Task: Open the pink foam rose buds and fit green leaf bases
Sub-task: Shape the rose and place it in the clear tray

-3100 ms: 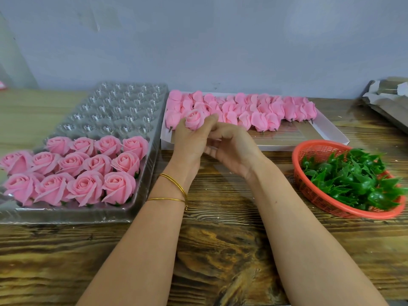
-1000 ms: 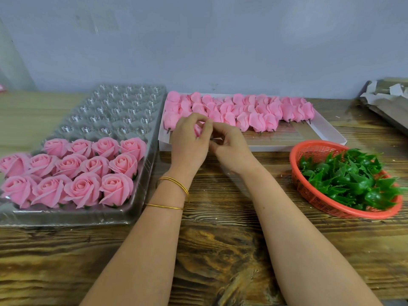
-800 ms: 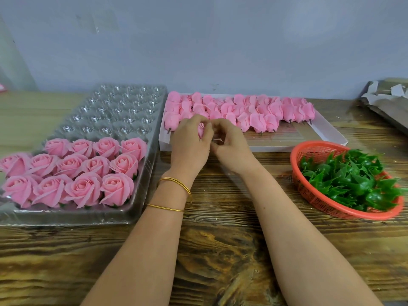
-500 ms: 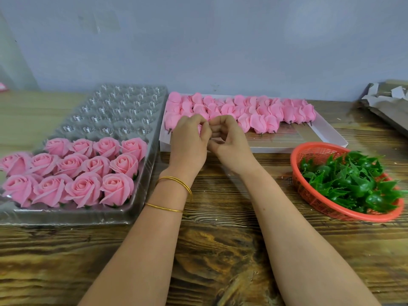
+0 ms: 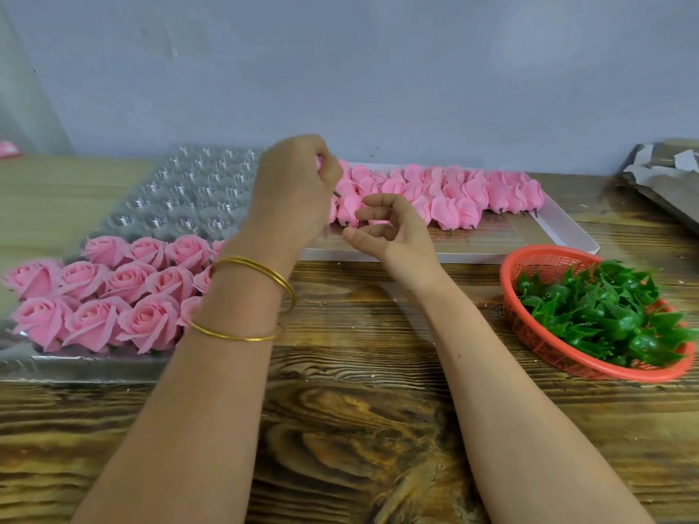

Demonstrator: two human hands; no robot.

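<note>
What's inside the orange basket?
A loose heap of green leaf bases lies inside the orange basket. Some bare mesh wall shows at the far side. The basket's bottom and whatever lies under the heap are covered, so they cannot be seen.

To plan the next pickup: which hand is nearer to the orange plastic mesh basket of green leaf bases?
Right. The right hand hovers left of the orange basket; the left hand, gripping a pink foam rose bud, is farther left.

glossy plastic tray (image 5: pixel 196 191), rough-grained wooden table (image 5: pixel 359 429)
</note>
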